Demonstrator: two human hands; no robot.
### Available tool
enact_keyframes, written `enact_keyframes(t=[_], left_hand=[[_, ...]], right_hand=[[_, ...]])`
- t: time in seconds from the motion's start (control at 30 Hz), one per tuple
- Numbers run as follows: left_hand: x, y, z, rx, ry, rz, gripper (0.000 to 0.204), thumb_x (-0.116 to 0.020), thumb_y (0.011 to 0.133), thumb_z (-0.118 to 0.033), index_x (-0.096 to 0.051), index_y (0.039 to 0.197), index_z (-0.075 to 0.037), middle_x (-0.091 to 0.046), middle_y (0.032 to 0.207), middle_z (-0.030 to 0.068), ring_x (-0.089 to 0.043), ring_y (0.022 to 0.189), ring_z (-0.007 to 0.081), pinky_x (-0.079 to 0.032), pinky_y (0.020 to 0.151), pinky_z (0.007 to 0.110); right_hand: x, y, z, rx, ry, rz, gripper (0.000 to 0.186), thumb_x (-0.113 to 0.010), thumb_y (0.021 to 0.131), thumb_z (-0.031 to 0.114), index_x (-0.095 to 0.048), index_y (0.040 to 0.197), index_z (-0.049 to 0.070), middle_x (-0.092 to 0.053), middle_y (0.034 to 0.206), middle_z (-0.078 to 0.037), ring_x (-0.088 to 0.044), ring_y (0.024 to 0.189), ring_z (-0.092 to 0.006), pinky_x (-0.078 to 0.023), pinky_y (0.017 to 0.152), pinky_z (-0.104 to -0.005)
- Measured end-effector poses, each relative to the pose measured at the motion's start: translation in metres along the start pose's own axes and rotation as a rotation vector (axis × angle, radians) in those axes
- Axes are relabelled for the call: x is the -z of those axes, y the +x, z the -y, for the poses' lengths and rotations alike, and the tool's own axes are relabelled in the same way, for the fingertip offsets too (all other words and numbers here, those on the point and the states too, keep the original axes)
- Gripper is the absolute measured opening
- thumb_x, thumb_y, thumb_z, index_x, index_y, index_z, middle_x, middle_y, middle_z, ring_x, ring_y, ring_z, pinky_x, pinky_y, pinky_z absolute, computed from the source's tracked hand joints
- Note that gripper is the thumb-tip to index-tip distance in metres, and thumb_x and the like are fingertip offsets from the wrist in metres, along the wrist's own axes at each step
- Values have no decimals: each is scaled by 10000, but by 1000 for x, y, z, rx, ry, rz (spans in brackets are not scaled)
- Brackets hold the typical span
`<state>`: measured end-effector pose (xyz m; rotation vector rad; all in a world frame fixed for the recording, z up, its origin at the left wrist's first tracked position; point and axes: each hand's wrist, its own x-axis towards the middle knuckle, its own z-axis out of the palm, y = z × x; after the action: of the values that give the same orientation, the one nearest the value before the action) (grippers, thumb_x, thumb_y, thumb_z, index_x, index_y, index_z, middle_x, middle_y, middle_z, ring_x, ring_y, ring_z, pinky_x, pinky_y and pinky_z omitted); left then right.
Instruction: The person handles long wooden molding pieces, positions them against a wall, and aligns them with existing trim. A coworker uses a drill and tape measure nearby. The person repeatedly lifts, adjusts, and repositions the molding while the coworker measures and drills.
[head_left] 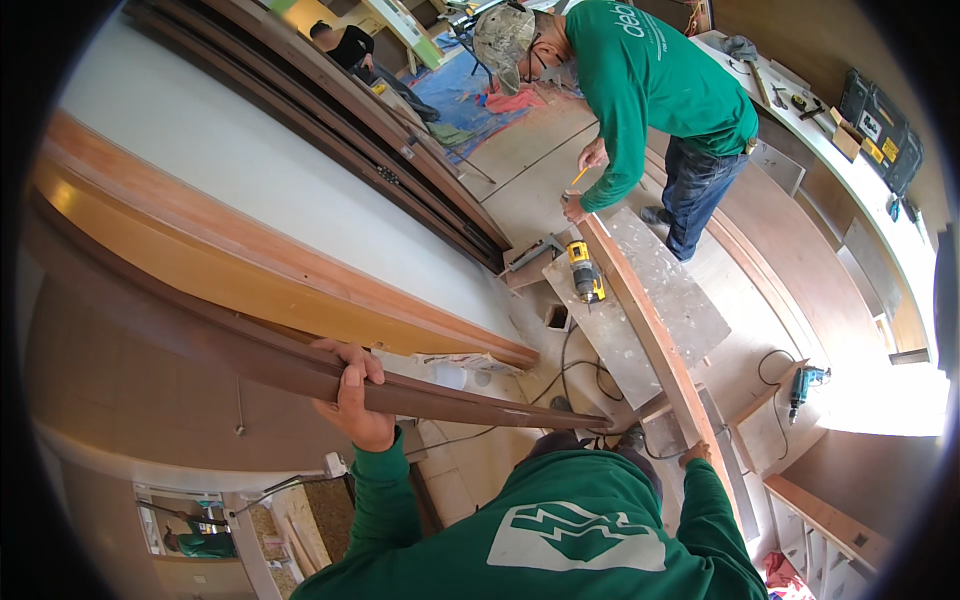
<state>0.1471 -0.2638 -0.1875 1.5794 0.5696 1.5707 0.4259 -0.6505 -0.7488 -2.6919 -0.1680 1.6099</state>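
Brown profile (470, 404), long and narrow, is running from the upper left down toward the person's feet, and the left hand (357, 400) is clamping it partway along, the fingers curling over its edge. The right hand (697, 455) is touching the near part of a reddish wooden beam (650, 338); its fingers are mostly hiding, so whether they are closing around the wood I cannot tell. This beam is stretching away over paint-speckled boards (700, 305) to a co-worker (660, 90) in a green top, who is bending over its far end, keeping one hand (574, 208) there while the other (593, 153) is holding a yellow pencil (580, 175). Just left of the beam, a yellow-and-black drill (582, 270) is lying on a board, while a teal drill (803, 388) is resting well apart, to the right.
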Motion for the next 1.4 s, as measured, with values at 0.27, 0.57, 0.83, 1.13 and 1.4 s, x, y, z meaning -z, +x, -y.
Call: enact_keyframes(t=[0.27, 0.57, 0.83, 1.13, 1.4], left_hand=[[-6, -12, -7, -3, -3, 26, 486, -620, 924, -172, -476, 1326, 60, -547, 890, 87, -503, 753, 145, -457, 680, 293], [-6, -14, -10, -22, 14, 33, 421, -592, 952, -175, -496, 1310, 26, -523, 878, 62, -482, 756, 130, -431, 663, 281], [-1, -14, -12, -6, 11, 9, 434, -612, 953, -178, -497, 1321, 22, -528, 873, 62, -490, 753, 131, -437, 666, 283], [2, -15, -11, -20, 29, -11, 445, -622, 958, -174, -491, 1331, 28, -532, 873, 62, -495, 745, 131, -442, 663, 284], [1, -16, -10, -23, 41, -24, 444, -622, 961, -183, -492, 1330, 26, -533, 875, 55, -500, 746, 127, -437, 659, 280]], right_hand=[[2, 5, -2, -7, -71, 15, 907, -690, 828, 101, -275, 1632, 51, -236, 1711, -212, -347, 1539, -404, -359, 1255, -473], [2, -1, 2, -38, -85, 5, 899, -666, 857, 121, -241, 1649, 80, -195, 1735, -160, -296, 1569, -379, -313, 1274, -477], [3, 1, 5, -28, -106, 46, 903, -635, 881, 140, -192, 1662, 51, -149, 1748, -182, -255, 1585, -388, -260, 1297, -459], [3, 3, 6, -57, -103, 79, 922, -647, 881, 152, -174, 1667, 57, -118, 1751, -183, -221, 1597, -380, -256, 1298, -465], [1, 7, 6, -83, -118, 91, 904, -618, 903, 161, -155, 1676, 88, -85, 1759, -173, -197, 1606, -373, -237, 1302, -484]])
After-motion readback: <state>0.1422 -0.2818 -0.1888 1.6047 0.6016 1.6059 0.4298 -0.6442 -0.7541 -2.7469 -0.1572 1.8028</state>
